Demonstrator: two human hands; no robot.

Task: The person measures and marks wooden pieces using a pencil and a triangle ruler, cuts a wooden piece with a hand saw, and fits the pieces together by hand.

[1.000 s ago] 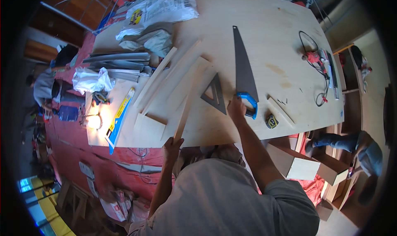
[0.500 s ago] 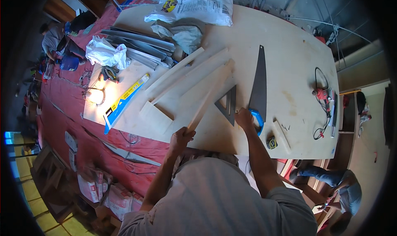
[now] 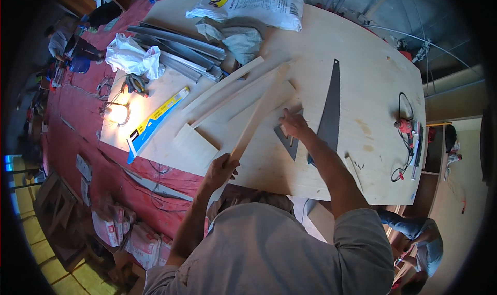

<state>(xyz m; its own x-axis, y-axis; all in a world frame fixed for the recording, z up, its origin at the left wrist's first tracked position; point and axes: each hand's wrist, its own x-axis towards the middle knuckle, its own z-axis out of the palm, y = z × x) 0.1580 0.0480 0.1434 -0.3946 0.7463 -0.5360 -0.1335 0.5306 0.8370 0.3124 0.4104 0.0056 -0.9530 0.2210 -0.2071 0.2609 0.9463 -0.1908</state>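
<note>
My left hand (image 3: 221,172) is wrapped around the near end of a long wooden strip (image 3: 257,112), which slants away from me over the plywood worktop (image 3: 380,98). My right hand (image 3: 295,125), fingers bent together, hovers over a dark triangular square (image 3: 288,146) beside the strip and covers part of it. A thin light piece seems to stick out below that hand, too small to name. To its right lies a handsaw (image 3: 330,106); my right forearm hides most of its blue handle. Left of the strip are a short board (image 3: 195,146) and several longer boards (image 3: 228,85).
A blue and yellow saw sleeve (image 3: 158,120), a lit lamp (image 3: 119,114) and gloves (image 3: 136,85) lie left. Metal profiles (image 3: 181,49) and a white sack (image 3: 248,5) sit at the back. A red power tool (image 3: 406,127) with its cord is right. Two people work nearby.
My right hand has moved from beside the saw handle up and left, over the triangular square. The strip's far end has shifted slightly left. My forearm now hides the tape measure.
</note>
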